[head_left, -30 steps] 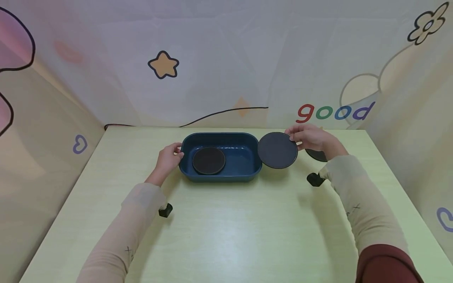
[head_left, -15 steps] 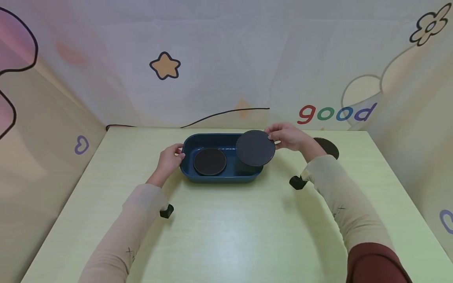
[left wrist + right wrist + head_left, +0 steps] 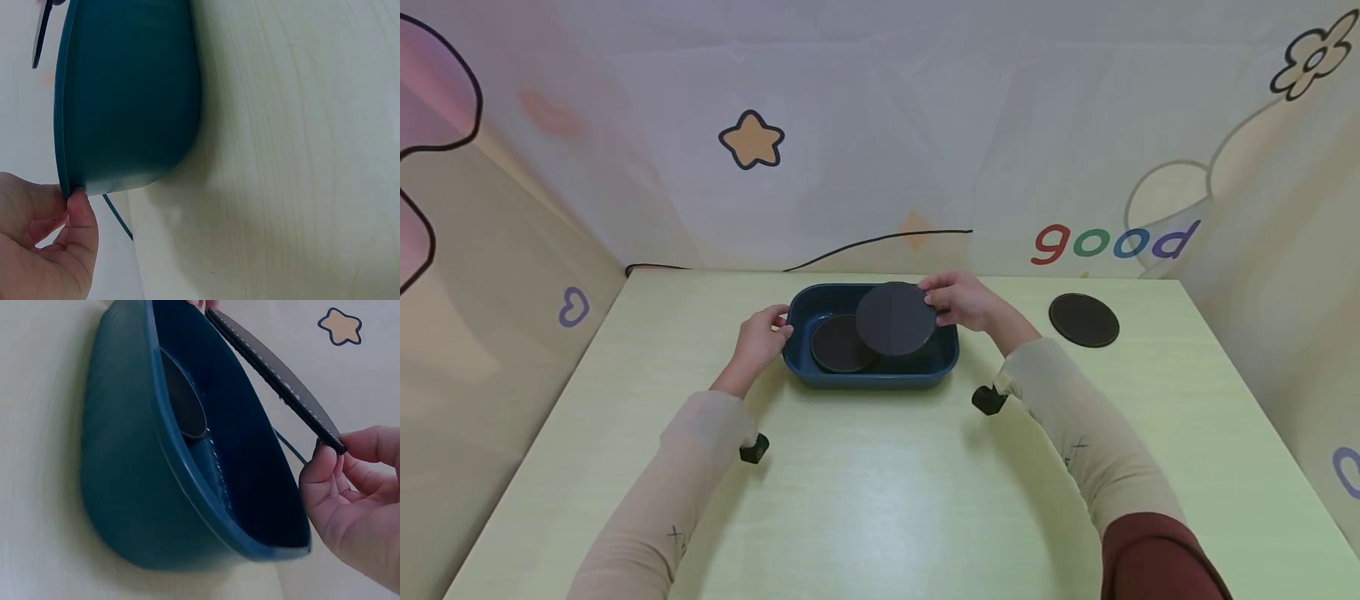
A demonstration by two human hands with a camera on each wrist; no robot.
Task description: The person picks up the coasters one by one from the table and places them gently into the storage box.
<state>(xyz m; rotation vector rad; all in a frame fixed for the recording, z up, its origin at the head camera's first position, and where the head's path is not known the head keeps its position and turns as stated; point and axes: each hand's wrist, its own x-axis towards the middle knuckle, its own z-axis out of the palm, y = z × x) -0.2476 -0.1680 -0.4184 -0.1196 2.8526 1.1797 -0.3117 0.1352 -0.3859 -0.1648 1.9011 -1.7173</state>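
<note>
A dark blue oblong basin stands near the back of the table. My left hand pinches its left rim between thumb and fingers, as the left wrist view shows up close. In my right hand is a round black coaster with a stitched edge, pinched at its right side. It is tilted and held over the basin, apart from the floor. Inside the basin at the left lies another black coaster, partly hidden by the held one.
A third black coaster lies on the table at the back right. Behind the table hangs a printed cloth, with more cloth at both sides. Each wrist carries a small black camera.
My right hand has carried the coaster leftward, from beside the basin's right end to over its middle. The coaster at the back right has come fully into view. The left hand stays put.
</note>
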